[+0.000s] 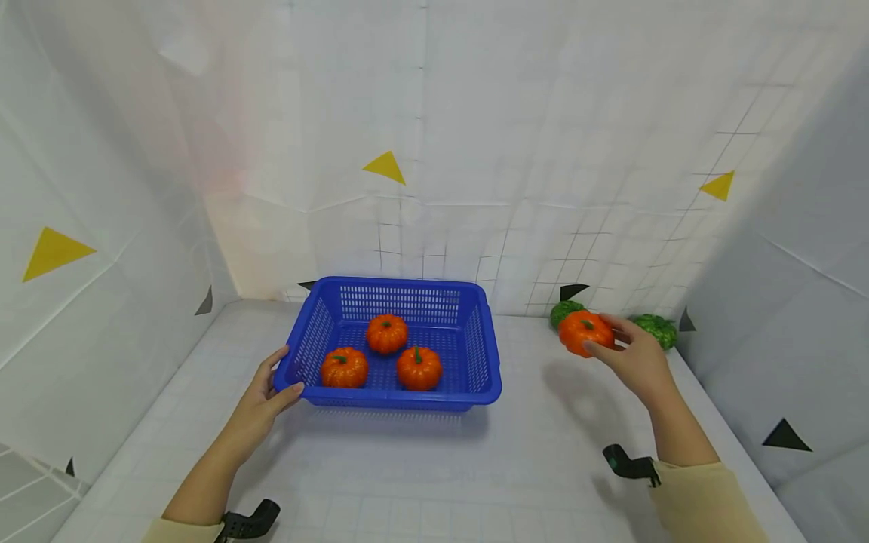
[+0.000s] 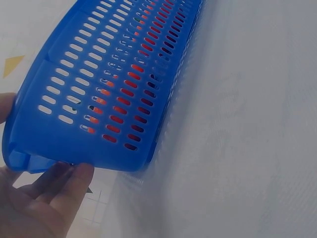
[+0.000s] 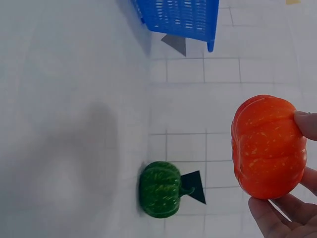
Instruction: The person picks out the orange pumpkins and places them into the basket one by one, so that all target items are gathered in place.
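A blue plastic basket (image 1: 400, 398) with slotted walls holds three small orange pumpkins, among them a rear one (image 1: 387, 334), a left one (image 1: 344, 368) and a right one (image 1: 419, 369). My left hand (image 1: 261, 403) grips the basket's near left corner, thumb on the rim and fingers round the outside; the left wrist view shows the fingers (image 2: 74, 191) under the rim. Away to the right, my right hand (image 1: 638, 362) holds another orange pumpkin (image 1: 584, 333) above the table, pinched between thumb and fingers. In the right wrist view this pumpkin (image 3: 270, 148) shows its ribbed, speckled side.
Behind the right hand, a green pumpkin (image 1: 566, 311) stands near the back wall, and another green one (image 1: 657, 330) sits by the right corner. White sheeting with yellow and black triangles encloses the white table (image 1: 407, 467) at the back and sides.
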Action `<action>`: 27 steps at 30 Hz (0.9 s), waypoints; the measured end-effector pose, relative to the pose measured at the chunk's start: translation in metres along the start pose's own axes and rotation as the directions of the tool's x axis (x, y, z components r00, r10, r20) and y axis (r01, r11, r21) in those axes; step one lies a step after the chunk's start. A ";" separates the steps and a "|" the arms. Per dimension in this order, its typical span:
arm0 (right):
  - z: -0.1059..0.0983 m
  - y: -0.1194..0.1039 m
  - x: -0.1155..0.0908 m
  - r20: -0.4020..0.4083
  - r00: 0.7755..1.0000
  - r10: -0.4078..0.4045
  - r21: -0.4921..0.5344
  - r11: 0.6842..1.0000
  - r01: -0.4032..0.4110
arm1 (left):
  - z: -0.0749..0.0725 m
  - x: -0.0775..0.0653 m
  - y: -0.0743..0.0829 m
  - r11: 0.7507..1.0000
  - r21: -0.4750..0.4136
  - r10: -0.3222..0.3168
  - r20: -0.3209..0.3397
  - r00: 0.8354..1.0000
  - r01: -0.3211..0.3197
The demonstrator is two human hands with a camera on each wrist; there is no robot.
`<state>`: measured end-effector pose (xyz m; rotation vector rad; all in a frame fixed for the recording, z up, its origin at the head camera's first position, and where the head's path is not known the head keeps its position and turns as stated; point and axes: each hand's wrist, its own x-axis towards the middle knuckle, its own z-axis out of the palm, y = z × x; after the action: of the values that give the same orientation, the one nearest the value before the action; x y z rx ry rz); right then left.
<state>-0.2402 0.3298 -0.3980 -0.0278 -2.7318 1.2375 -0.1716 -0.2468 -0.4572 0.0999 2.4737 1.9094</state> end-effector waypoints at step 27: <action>0.018 -0.087 0.018 0.192 0.977 -0.097 0.033 0.995 0.092 | 0.001 -0.001 0.001 1.000 0.004 -0.014 -0.002 1.000 0.014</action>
<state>-0.2566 0.2597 -0.3422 0.2345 -2.8411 1.3096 -0.1707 -0.2459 -0.4564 0.0811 2.4730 1.9006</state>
